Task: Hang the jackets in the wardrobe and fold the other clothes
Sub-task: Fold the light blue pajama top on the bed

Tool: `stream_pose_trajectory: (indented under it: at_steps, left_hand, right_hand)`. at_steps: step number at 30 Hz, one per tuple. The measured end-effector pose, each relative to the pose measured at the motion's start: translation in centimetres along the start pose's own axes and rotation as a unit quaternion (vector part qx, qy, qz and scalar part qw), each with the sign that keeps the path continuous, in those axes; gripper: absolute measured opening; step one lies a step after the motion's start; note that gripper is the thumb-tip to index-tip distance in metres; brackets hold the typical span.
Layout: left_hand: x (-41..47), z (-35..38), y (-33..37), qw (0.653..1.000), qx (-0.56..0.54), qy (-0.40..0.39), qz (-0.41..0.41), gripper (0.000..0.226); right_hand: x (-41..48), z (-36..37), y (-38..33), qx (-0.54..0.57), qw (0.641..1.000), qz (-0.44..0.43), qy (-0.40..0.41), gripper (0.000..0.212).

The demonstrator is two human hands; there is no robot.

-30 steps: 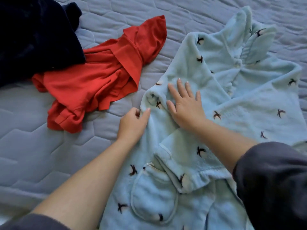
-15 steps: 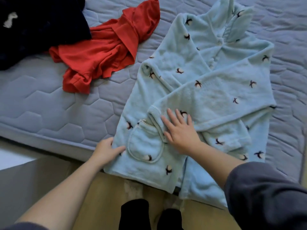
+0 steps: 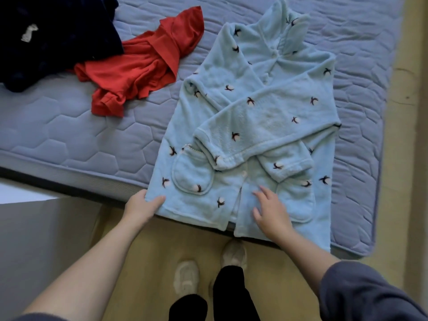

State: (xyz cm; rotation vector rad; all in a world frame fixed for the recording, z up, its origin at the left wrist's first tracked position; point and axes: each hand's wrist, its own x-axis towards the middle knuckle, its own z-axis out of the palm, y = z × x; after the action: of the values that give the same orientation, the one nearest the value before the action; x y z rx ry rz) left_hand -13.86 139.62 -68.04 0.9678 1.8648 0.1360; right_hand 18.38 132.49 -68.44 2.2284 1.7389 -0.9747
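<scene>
A light blue fleece top (image 3: 266, 112) with small dark bird prints lies flat on the grey quilted mattress (image 3: 69, 135), both sleeves folded across its front. Its hem hangs slightly over the mattress's near edge. My left hand (image 3: 141, 206) pinches the hem's lower left corner, thumb on top. My right hand (image 3: 271, 209) rests with spread fingers on the lower front, right of the button line. A crumpled red garment (image 3: 143, 66) lies to the left of the blue top. A dark navy garment (image 3: 53, 35) is heaped at the far left, overlapping the red one.
The mattress's near edge runs across the lower middle of the view, with a wooden floor (image 3: 143, 262) below it. My feet in light shoes (image 3: 208, 267) stand at that edge. A strip of wooden floor (image 3: 414, 158) borders the mattress on the right.
Both hands slid down the blue top from the sleeve area to the hem. The left hand now pinches the hem corner. The view pulled back, showing floor and shoes.
</scene>
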Motion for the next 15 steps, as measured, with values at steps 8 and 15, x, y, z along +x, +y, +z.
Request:
stream_pose_trajectory:
  at_steps: [8,15]
  left_hand:
    - [-0.7,2.5,0.5,0.958,-0.277,-0.042,-0.059,0.028]
    - [-0.3,5.9,-1.3,0.912,-0.396,-0.026,-0.099,0.029]
  right_hand:
    - [-4.4,0.6,9.4,0.236,0.852,0.455,0.105,0.066]
    - [-5.4,3.2,11.8,0.548,0.643,0.499,0.192,0.036]
